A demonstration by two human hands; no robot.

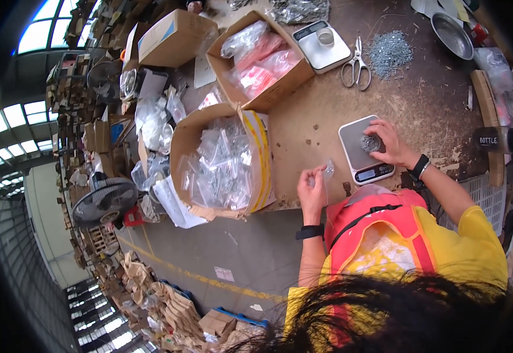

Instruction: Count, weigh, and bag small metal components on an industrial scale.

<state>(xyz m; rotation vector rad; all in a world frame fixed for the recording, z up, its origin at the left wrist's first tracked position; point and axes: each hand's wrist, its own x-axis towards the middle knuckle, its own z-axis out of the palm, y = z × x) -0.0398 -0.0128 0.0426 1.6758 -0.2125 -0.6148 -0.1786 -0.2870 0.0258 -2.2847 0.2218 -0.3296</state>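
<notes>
My right hand (390,145) curves its thumb and fingers around a small round cup (370,143) of shiny metal pieces. That cup rests on the grey plate of a white digital scale (353,154), whose lit display faces me. Left of the scale, my left hand (311,187) pinches a small clear plastic bag (328,170); small shiny bits show near its top. Farther left stands an open cardboard box (260,159) with yellow tape, full of clear zip bags (224,159) holding metal parts.
A second box (280,85) holds clear and red-printed bags. Beyond lie another white scale (321,46) with a cup, scissors (356,67), a pile of small screws (389,53) and a metal bowl (452,36). A black fan (104,202) stands left; a wooden strip (487,129) edges the right.
</notes>
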